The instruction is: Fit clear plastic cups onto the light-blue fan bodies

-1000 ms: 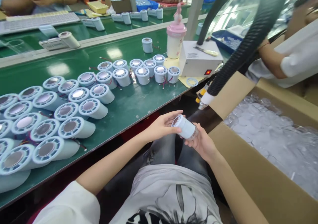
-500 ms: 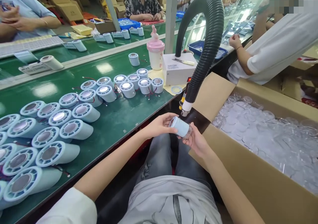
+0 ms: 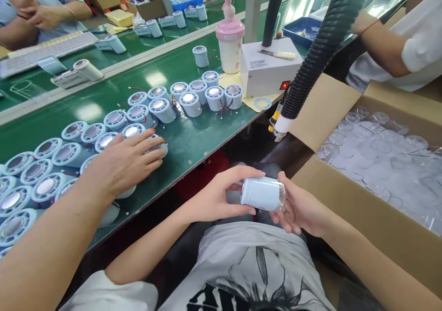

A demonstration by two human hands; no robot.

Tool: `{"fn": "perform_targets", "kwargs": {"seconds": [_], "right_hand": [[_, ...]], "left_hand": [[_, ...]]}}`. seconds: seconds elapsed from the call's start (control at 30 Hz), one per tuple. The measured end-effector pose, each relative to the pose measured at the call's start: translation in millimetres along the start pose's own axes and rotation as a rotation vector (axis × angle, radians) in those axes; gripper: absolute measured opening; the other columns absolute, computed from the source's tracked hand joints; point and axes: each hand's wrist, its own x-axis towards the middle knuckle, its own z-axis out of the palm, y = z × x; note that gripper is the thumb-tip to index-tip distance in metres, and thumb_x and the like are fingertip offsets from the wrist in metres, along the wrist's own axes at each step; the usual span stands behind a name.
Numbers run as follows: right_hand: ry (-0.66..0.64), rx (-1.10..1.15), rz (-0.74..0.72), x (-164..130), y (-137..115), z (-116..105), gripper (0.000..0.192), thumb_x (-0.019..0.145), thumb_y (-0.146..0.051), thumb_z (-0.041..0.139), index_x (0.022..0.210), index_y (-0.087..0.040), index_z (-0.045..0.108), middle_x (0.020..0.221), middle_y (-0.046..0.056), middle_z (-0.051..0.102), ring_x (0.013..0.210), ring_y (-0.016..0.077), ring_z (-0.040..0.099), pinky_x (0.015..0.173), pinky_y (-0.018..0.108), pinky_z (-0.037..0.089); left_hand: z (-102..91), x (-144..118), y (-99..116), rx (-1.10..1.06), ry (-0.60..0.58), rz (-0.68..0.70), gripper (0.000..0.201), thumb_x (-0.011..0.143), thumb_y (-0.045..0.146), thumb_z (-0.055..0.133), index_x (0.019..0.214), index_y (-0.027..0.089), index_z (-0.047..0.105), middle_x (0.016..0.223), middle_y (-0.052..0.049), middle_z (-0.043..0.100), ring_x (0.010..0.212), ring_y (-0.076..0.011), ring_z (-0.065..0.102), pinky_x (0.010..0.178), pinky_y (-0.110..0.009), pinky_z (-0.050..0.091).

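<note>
Above my lap, a light blue cylinder [image 3: 262, 194] lies on its side between my hands, with a clear plastic cover around it. My left hand [image 3: 223, 193] grips its left end, thumb and fingers on opposite sides. At the clear right end, my right hand [image 3: 299, 205] cups the cover with bent fingers, some of them hidden behind it. Several similar blue cylinders [image 3: 161, 110] with round silvery tops and thin red wires stand in rows on the green bench [image 3: 179, 141]. A co-worker's hand [image 3: 127, 164] rests over some of these.
A black ribbed hose [image 3: 316, 53] with a metal nozzle hangs near the white box unit [image 3: 269, 67]. On the right, an open carton [image 3: 311, 182] holds clear plastic covers [image 3: 376, 164]. A pink-lidded cup [image 3: 230, 44] stands on the bench. People sit across and at the right.
A co-worker's arm has come in from the left over the cylinders. The held cylinder has turned nearer level, and the clear cover now reaches along its length. The view has shifted.
</note>
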Motion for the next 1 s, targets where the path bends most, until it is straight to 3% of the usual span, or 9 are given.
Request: {"fn": "perform_targets", "kwargs": {"seconds": [0.1, 0.17, 0.23, 0.3, 0.43, 0.53, 0.67, 0.83, 1.0], "right_hand": [[0.018, -0.108, -0.286, -6.2, 8.0, -1.7, 0.073, 0.078, -0.086, 0.047, 0.095, -0.019, 0.069, 0.069, 0.005, 0.069, 0.048, 0.0133, 0.063, 0.037, 0.018, 0.048], [0.121, -0.265, -0.597, -11.0, 11.4, -3.9, 0.065, 0.077, -0.075, 0.065, 0.125, -0.031, 0.062, 0.111, 0.007, 0.071, 0.083, 0.0220, 0.072, 0.065, 0.030, 0.062], [0.200, -0.514, -0.853, -15.9, 12.8, -6.4, 0.072, 0.075, -0.051, 0.082, 0.140, -0.045, 0.050, 0.147, 0.001, 0.052, 0.122, 0.0299, 0.060, 0.098, 0.042, 0.055], [0.205, -0.765, -0.980, -19.3, 13.2, -8.7, 0.079, 0.075, -0.028, 0.085, 0.141, -0.051, 0.047, 0.154, -0.006, 0.044, 0.137, 0.0322, 0.047, 0.111, 0.048, 0.046], [0.217, -0.829, -0.982, -12.4, 18.7, -13.0, 0.072, 0.078, -0.013, 0.080, 0.136, -0.047, 0.055, 0.145, -0.004, 0.055, 0.135, 0.0287, 0.051, 0.109, 0.046, 0.050], [0.274, -0.528, -1.001, 10.3, 28.3, -19.1, 0.061, 0.075, -0.011, 0.081, 0.127, -0.039, 0.061, 0.141, 0.002, 0.058, 0.134, 0.0270, 0.052, 0.107, 0.045, 0.052], [0.456, -0.178, -1.045, 52.1, 34.1, -37.4, 0.054, 0.065, -0.020, 0.089, 0.111, -0.026, 0.060, 0.137, 0.010, 0.059, 0.130, 0.0280, 0.055, 0.106, 0.049, 0.050], [0.575, -0.101, -1.083, 81.4, 21.3, -60.2, 0.058, 0.064, -0.032, 0.088, 0.109, -0.025, 0.053, 0.137, 0.014, 0.057, 0.128, 0.0288, 0.055, 0.104, 0.050, 0.050], [0.525, -0.093, -1.050, 76.2, 7.5, -58.4, 0.053, 0.065, -0.026, 0.087, 0.107, -0.029, 0.054, 0.137, 0.009, 0.059, 0.133, 0.0282, 0.053, 0.107, 0.049, 0.048]], "left_hand": [[4.4, -7.3, 14.1, -0.034, 0.037, -0.101, 0.064, 0.074, 0.025, 0.083, 0.133, 0.023, 0.057, 0.123, -0.010, 0.061, 0.111, -0.0221, 0.063, 0.093, -0.031, 0.056], [6.8, -10.9, 20.6, -0.079, 0.059, -0.164, 0.065, 0.075, 0.026, 0.082, 0.134, 0.022, 0.055, 0.122, -0.010, 0.062, 0.107, -0.0216, 0.064, 0.092, -0.031, 0.057], [8.4, -13.8, 23.5, -0.115, 0.069, -0.213, 0.066, 0.075, 0.028, 0.081, 0.135, 0.021, 0.054, 0.121, -0.010, 0.063, 0.104, -0.0220, 0.065, 0.089, -0.032, 0.057], [9.0, -15.9, 23.1, -0.136, 0.071, -0.245, 0.067, 0.075, 0.031, 0.081, 0.136, 0.020, 0.054, 0.117, -0.010, 0.064, 0.099, -0.0217, 0.066, 0.083, -0.031, 0.058], [5.0, -11.7, 11.8, -0.244, 0.068, -0.282, 0.076, 0.071, 0.033, 0.084, 0.139, 0.021, 0.052, 0.118, -0.010, 0.065, 0.096, -0.0216, 0.067, 0.081, -0.032, 0.058], [-1.7, 8.3, -5.7, -0.312, 0.117, -0.266, 0.080, 0.066, 0.029, 0.088, 0.138, 0.020, 0.054, 0.122, -0.011, 0.066, 0.105, -0.0232, 0.067, 0.093, -0.035, 0.054], [-9.3, 58.1, -33.7, -0.354, 0.172, -0.231, 0.067, 0.064, 0.029, 0.090, 0.124, 0.016, 0.065, 0.123, -0.013, 0.068, 0.111, -0.0252, 0.066, 0.101, -0.040, 0.049], [-15.6, 112.9, -55.7, -0.332, 0.122, -0.196, 0.060, 0.062, 0.037, 0.090, 0.113, 0.013, 0.069, 0.111, -0.013, 0.073, 0.107, -0.0264, 0.068, 0.104, -0.046, 0.046], [-24.1, 119.8, -57.0, -0.279, 0.103, -0.189, 0.061, 0.063, 0.037, 0.090, 0.114, 0.013, 0.068, 0.115, -0.014, 0.072, 0.109, -0.0262, 0.067, 0.106, -0.046, 0.045]]}}
